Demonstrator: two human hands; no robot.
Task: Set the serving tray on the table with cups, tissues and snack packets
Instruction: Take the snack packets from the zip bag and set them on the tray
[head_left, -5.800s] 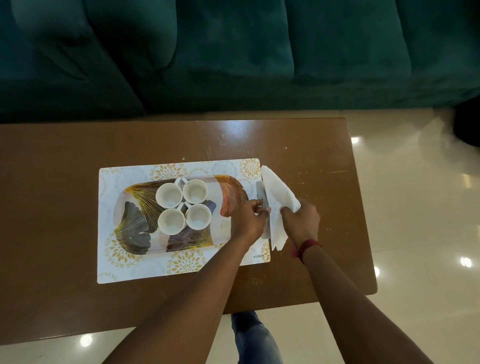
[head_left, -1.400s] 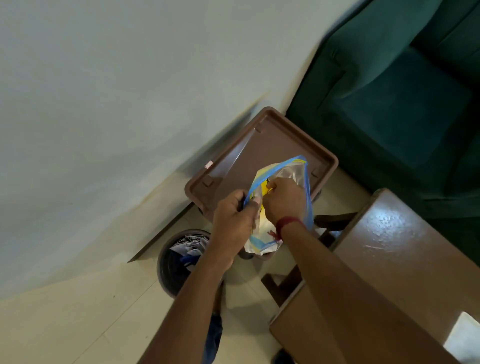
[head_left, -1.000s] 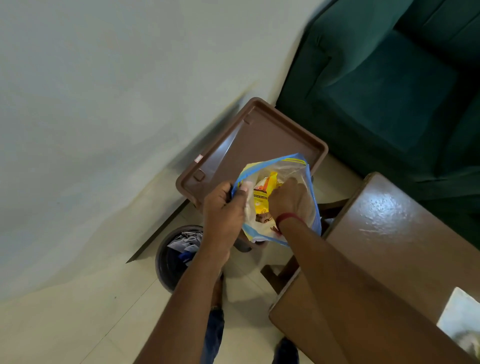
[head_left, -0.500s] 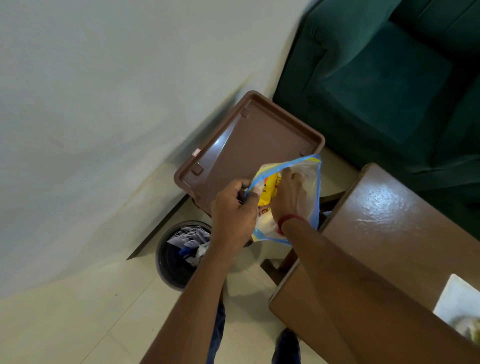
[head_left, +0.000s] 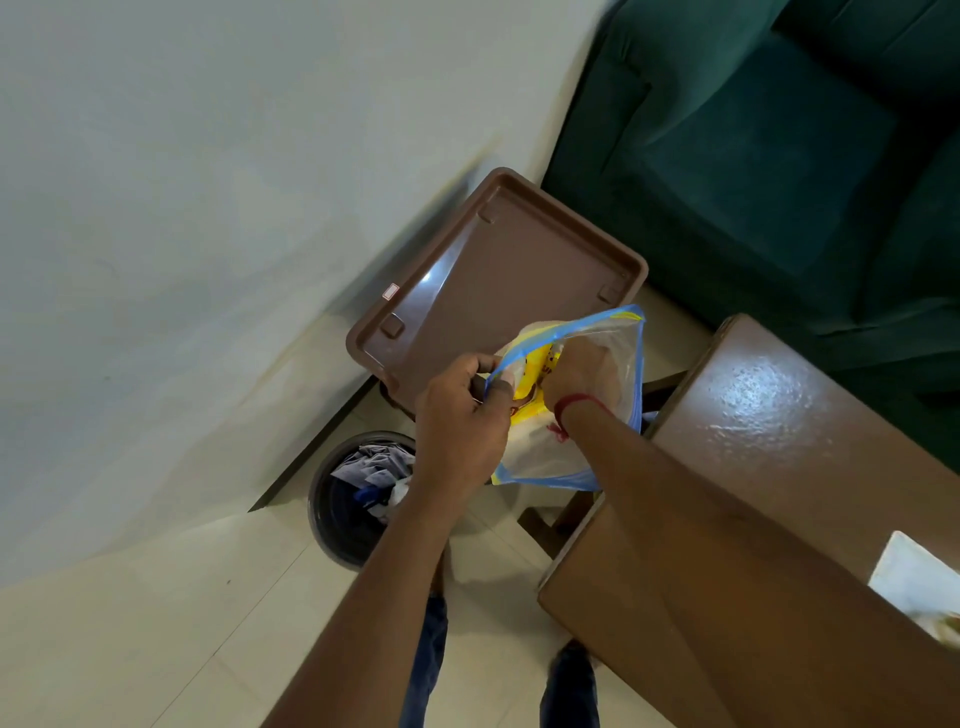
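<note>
A clear plastic bag (head_left: 618, 358) with a blue zip edge hangs over the near corner of a brown plastic stool. My left hand (head_left: 460, 421) pinches the bag's open rim. My right hand (head_left: 576, 371) is sunk inside the bag up to the wrist, against a yellow snack packet (head_left: 535, 364); whether its fingers grip the packet is hidden. A corner of the white patterned serving tray (head_left: 906, 571) shows at the right edge on the brown table (head_left: 769, 415). Cups and tissues are out of view.
The brown stool (head_left: 467, 270) stands against a pale wall. A dark waste bin (head_left: 353, 499) with scraps sits on the tiled floor under my left arm. A green sofa (head_left: 769, 145) fills the upper right. My legs and shoes show below.
Since the tissue was at the tray, I have turned left to the stool. Over the last second my right hand has stayed inside the bag, shifting around the yellow packet.
</note>
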